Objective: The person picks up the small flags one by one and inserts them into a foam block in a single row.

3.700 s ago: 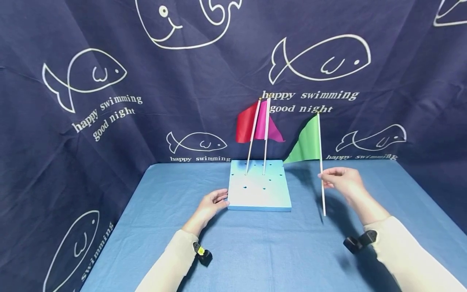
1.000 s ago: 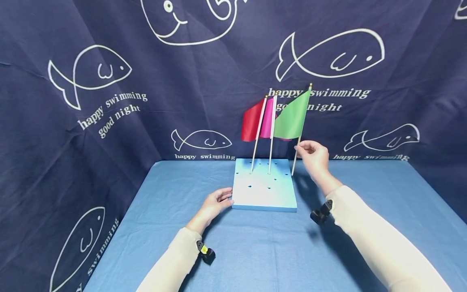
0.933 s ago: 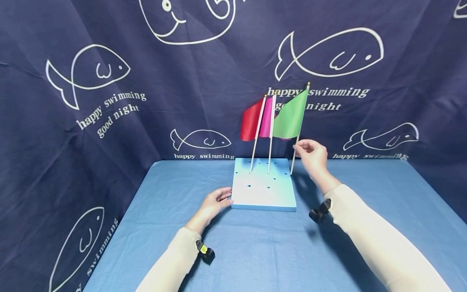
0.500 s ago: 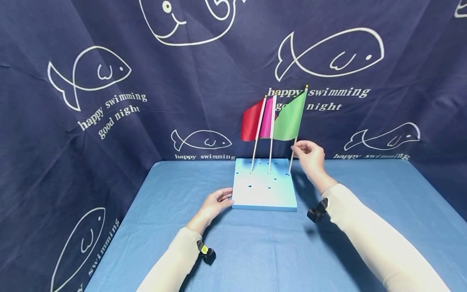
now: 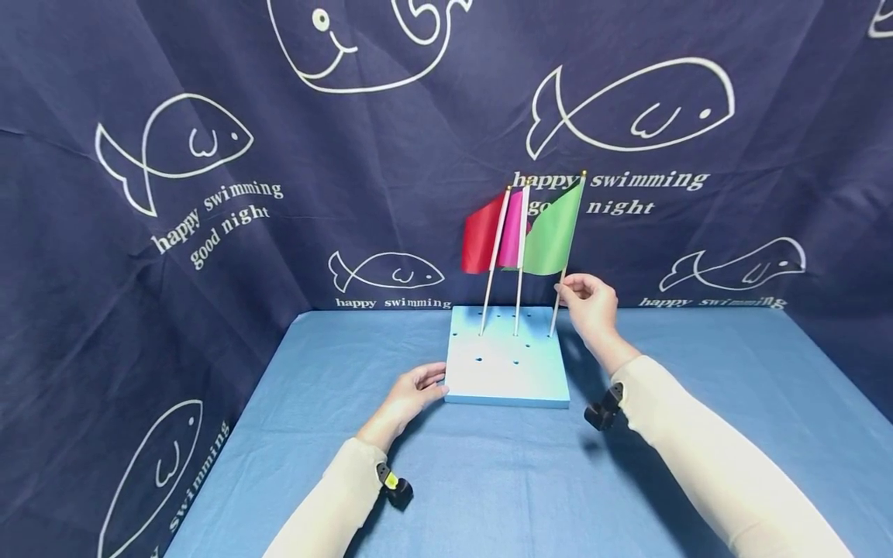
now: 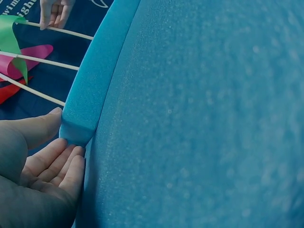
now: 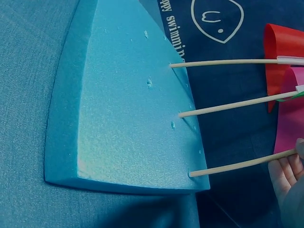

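Note:
A light blue foam board (image 5: 505,381) with small holes lies on the table. A red flag (image 5: 481,236) and a magenta flag (image 5: 512,232) stand in it, sticks leaning slightly right. My right hand (image 5: 591,306) pinches the wooden stick of a green flag (image 5: 554,236) between thumb and fingers. In the right wrist view the lower end of this stick (image 7: 237,166) meets a hole near the board's right edge; how deep it sits I cannot tell. My left hand (image 5: 410,394) rests loosely against the board's left side by the front corner, thumb and fingertips touching it.
A blue cloth covers the table (image 5: 502,480). Behind and to the left hangs a dark blue curtain (image 5: 391,178) with white fish drawings. Small black cameras are strapped to both wrists. Several unfilled holes show in the board, including ones in front of the flags.
The green flag, in my right hand's pinch, has come from the right over to the board; lately its stick end shifted slightly left and down to the right-edge hole. My left hand stays put.

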A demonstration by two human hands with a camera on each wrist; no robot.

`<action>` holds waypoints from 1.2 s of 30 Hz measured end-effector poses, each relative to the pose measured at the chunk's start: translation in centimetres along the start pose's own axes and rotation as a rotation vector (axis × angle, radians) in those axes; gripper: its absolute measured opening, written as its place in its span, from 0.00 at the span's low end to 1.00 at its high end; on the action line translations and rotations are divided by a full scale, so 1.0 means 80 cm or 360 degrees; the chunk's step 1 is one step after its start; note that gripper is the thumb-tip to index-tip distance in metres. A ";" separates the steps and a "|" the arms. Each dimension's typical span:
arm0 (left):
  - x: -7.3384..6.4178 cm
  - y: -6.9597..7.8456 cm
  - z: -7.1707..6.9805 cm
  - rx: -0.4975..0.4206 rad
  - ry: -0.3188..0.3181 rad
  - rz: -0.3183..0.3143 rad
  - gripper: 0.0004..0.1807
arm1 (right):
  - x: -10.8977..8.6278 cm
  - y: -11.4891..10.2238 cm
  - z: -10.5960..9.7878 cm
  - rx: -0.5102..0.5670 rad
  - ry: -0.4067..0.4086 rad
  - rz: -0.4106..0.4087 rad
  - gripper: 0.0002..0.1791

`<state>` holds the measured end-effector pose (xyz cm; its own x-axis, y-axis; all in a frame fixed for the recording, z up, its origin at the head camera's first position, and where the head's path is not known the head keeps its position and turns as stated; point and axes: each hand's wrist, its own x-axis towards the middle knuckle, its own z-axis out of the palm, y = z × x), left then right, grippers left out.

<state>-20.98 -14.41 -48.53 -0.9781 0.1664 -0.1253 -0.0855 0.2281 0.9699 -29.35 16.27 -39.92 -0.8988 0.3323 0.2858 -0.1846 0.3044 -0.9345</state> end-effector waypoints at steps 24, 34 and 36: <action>-0.002 0.002 0.001 -0.0019 -0.0006 0.0025 0.26 | -0.002 0.020 0.008 -0.0013 -0.0011 0.0062 0.10; -0.002 0.001 0.001 -0.0002 0.0007 0.0021 0.26 | -0.005 0.022 0.011 -0.0111 -0.0034 0.0042 0.08; -0.003 0.003 0.001 -0.0010 0.0008 0.0023 0.26 | -0.006 0.022 0.011 -0.0145 -0.0042 0.0053 0.09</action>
<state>-20.76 -14.32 -48.28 -0.9801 0.1647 -0.1105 -0.0727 0.2199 0.9728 -29.61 15.82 -41.86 -0.9142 0.3202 0.2483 -0.1189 0.3737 -0.9199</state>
